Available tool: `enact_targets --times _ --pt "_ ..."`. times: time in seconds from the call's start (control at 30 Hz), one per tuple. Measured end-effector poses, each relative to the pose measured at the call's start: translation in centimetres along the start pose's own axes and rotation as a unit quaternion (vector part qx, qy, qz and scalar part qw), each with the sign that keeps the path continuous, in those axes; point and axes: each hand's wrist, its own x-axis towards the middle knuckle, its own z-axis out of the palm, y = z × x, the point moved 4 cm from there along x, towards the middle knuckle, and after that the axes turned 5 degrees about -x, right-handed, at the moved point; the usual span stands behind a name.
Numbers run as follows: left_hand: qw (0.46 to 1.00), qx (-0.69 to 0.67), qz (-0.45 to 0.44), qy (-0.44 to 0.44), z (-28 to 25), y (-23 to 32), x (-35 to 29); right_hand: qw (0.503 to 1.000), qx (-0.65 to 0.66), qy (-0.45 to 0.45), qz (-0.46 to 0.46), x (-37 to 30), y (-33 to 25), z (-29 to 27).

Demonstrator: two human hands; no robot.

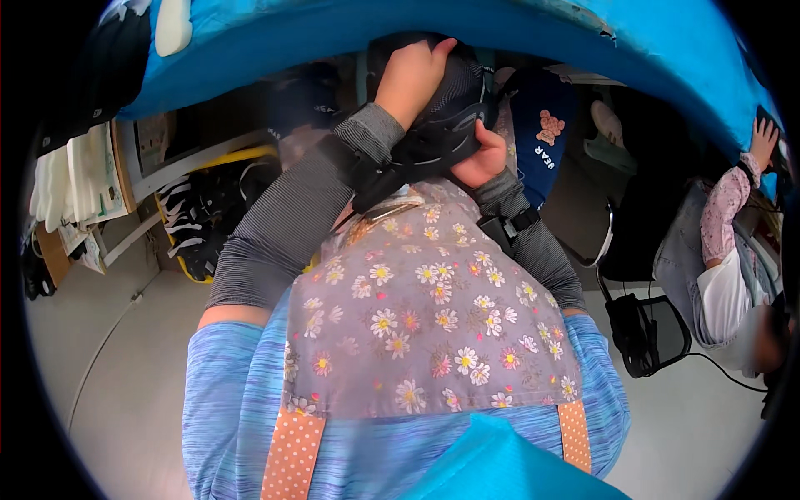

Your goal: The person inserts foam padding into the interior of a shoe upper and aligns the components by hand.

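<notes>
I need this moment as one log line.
left hand: on black item; right hand: holding item's edge; co-worker's hand: at blue cover

White capitals (547,158) are running along a dark blue cloth (530,108), below a bear motif (550,127). Smaller, illegible white marks (323,109) are showing on another dark cloth (302,92).

From the wearer's head, the single wide fisheye view looks steeply down, close above the grey, flower-printed cloth apron (446,325), facing the bare left hand (412,81) and bare right hand (484,160) farther off, while the blue-covered surface (275,37) bends along its upper rim.
</notes>
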Motion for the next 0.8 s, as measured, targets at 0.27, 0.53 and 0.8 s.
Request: enact_targets --times 0.27,0.53,0.8 --pt "0.996 -0.064 -0.015 0.057 -2.6 1.3 -1.2 0.998 0.044 -0.037 -0.014 -0.1 0.0 2.0" --pt "0.998 0.0 -0.001 0.063 -3.4 2.8 -1.1 0.992 0.074 -0.094 -0.028 -0.4 0.8 2.1" --pt "1.0 0.012 0.019 0.011 -0.2 0.6 0.3 0.997 0.042 -0.067 0.001 -0.2 0.7 0.7"
